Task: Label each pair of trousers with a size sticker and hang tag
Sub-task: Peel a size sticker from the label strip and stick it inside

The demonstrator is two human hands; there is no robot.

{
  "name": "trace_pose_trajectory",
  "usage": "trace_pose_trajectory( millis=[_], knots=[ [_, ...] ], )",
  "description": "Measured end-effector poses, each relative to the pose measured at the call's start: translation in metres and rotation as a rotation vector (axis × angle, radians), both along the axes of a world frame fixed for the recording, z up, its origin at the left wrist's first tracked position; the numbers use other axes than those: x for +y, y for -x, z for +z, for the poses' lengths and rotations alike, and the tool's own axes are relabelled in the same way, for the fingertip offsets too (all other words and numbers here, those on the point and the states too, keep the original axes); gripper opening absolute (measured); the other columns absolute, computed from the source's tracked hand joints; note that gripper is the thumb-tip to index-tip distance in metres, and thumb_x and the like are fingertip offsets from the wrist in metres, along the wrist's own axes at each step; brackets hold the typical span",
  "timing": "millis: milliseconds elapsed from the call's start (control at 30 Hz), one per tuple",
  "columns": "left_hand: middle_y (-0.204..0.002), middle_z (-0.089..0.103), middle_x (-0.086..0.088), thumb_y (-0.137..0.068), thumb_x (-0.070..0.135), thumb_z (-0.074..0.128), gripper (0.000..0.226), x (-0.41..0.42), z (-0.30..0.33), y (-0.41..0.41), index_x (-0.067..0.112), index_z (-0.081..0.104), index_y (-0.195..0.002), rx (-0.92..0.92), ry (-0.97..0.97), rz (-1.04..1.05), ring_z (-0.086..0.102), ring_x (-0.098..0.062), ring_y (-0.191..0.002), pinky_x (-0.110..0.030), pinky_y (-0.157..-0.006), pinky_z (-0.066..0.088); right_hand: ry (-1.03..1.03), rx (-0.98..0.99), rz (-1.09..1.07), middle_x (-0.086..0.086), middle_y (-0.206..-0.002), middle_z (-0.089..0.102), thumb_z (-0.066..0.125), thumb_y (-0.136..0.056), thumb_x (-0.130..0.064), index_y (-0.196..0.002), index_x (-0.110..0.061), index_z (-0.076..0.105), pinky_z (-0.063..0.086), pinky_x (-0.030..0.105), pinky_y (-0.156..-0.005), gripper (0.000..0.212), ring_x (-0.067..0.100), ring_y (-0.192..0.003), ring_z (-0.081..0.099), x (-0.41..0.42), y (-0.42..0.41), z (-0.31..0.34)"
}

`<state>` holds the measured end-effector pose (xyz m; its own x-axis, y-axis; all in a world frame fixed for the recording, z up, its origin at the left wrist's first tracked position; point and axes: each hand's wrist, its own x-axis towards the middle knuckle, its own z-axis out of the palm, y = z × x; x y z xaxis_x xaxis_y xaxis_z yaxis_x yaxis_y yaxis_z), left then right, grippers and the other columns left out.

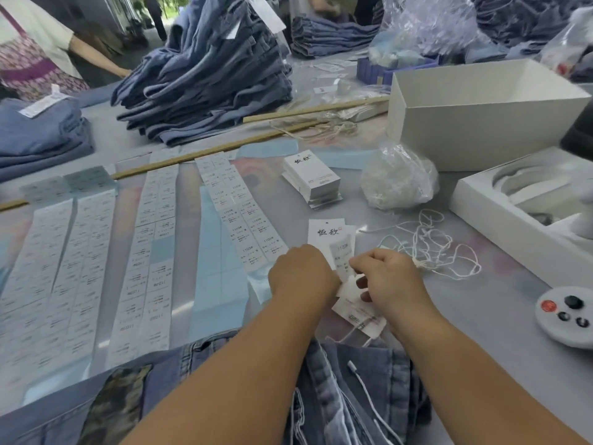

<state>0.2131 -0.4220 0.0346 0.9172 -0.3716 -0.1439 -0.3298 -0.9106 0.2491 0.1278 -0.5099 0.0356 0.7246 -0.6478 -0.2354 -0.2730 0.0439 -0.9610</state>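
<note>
At lower centre both the left hand (301, 277) and right hand (388, 277) pinch a small white paper hang tag (348, 289), whose size sticker may, I'd guess, crease or land crooked above the blue denim trousers (353, 396).

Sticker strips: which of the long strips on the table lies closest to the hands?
The rightmost sticker strip, which slants toward the left hand and ends beside it. The other strips lie farther left, running roughly side by side.

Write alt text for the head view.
Both hands, left hand and right hand, pinch a white hang tag over a grey table. Sticker sheets lie to the left, loose strings right, denim trousers nearest.
</note>
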Motion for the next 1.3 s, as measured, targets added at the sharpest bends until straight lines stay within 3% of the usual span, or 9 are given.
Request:
trace_pose_trajectory(
  millis=[200, 400, 533, 667, 767, 833, 1067, 1200, 1300],
  knots=[
    [-0.08, 0.05, 0.004, -0.083, 0.042, 0.069, 0.035, 0.001, 0.001, 0.0, 0.018, 0.044, -0.091, 0.106, 0.067, 0.079, 0.052, -0.02, -0.078, -0.027, -0.048, 0.029, 0.001, -0.026, -0.034, -0.001, -0.056, 0.063, 0.066, -0.083, -0.014, -0.066, -0.008, 0.066, 0.049, 0.037, -0.058, 0.018, 0.015, -0.056, 0.054, -0.002, -0.009, -0.006],
    [-0.116, 0.055, -0.007, -0.084, 0.043, 0.068, 0.047, 0.002, 0.003, 0.002, 0.014, 0.049, -0.116, 0.055, 0.014, 0.113, 0.054, -0.027, -0.11, -0.035, -0.079, 0.041, -0.026, 0.014, 0.009, -0.006, -0.052, 0.064, 0.064, -0.085, -0.011, -0.074, -0.008, 0.069, 0.053, 0.032, -0.054, 0.012, 0.012, -0.049, 0.057, -0.003, -0.012, -0.007],
    [-0.117, 0.06, -0.006, -0.082, 0.041, 0.07, 0.049, 0.003, 0.003, 0.0, 0.013, 0.049, -0.118, 0.101, 0.043, 0.12, 0.058, -0.028, -0.109, -0.039, -0.088, 0.049, -0.017, 0.053, 0.048, 0.002, -0.06, 0.063, 0.064, -0.084, -0.011, -0.074, -0.005, 0.066, 0.051, 0.026, -0.047, 0.012, 0.017, -0.051, 0.055, -0.005, -0.012, -0.004],
    [-0.094, 0.055, 0.001, -0.08, 0.037, 0.072, 0.04, 0.005, 0.004, 0.0, 0.017, 0.044, -0.102, 0.085, 0.098, 0.127, 0.056, -0.023, -0.095, -0.037, -0.081, 0.045, -0.026, 0.02, 0.036, 0.005, -0.064, 0.066, 0.064, -0.084, -0.011, -0.071, -0.01, 0.065, 0.056, 0.037, -0.055, 0.012, 0.014, -0.049, 0.058, -0.007, -0.01, -0.005],
    [-0.078, 0.047, 0.004, -0.08, 0.024, 0.069, 0.029, 0.007, 0.005, 0.0, 0.018, 0.042, -0.086, 0.092, 0.189, 0.142, 0.051, -0.021, -0.079, -0.03, -0.061, 0.039, -0.095, -0.099, 0.006, 0.006, -0.076, 0.067, 0.065, -0.086, -0.01, -0.074, -0.01, 0.066, 0.053, 0.029, -0.05, 0.012, 0.013, -0.061, 0.062, -0.007, -0.012, -0.004],
    [-0.084, 0.058, -0.001, -0.081, 0.018, 0.065, 0.018, 0.009, 0.005, -0.002, 0.017, 0.047, -0.08, 0.102, 0.257, 0.139, 0.055, -0.022, -0.076, -0.028, -0.051, 0.034, -0.154, -0.153, -0.009, 0.004, -0.076, 0.065, 0.066, -0.087, -0.01, -0.074, -0.012, 0.066, 0.052, 0.027, -0.051, 0.013, 0.015, -0.067, 0.063, -0.007, -0.014, -0.003],
    [-0.101, 0.067, -0.007, -0.095, 0.027, 0.057, 0.018, 0.013, 0.009, -0.001, 0.011, 0.064, -0.097, 0.121, 0.386, 0.102, 0.062, -0.025, -0.091, -0.032, -0.07, 0.047, -0.273, -0.149, -0.04, 0.005, -0.074, 0.063, 0.066, -0.088, -0.007, -0.074, -0.011, 0.066, 0.052, 0.027, -0.052, 0.015, 0.017, -0.068, 0.061, -0.007, -0.018, -0.009],
    [-0.09, 0.062, -0.008, -0.102, 0.028, 0.04, 0.032, 0.016, 0.011, 0.001, 0.014, 0.051, -0.076, 0.051, 0.326, 0.045, 0.06, -0.029, -0.089, -0.032, -0.066, 0.04, -0.297, -0.153, -0.046, 0.005, -0.069, 0.063, 0.065, -0.088, -0.006, -0.072, -0.01, 0.065, 0.052, 0.027, -0.051, 0.016, 0.015, -0.063, 0.061, -0.007, -0.018, -0.011],
    [-0.101, 0.059, -0.008, -0.105, 0.032, 0.031, 0.034, 0.017, 0.011, 0.005, 0.015, 0.058, -0.091, -0.098, 0.209, 0.018, 0.054, -0.028, -0.094, -0.035, -0.073, 0.042, -0.31, -0.16, -0.045, 0.005, -0.068, 0.062, 0.065, -0.088, -0.006, -0.072, -0.009, 0.065, 0.054, 0.027, -0.053, 0.016, 0.015, -0.061, 0.059, -0.007, -0.019, -0.01]
  ],
)
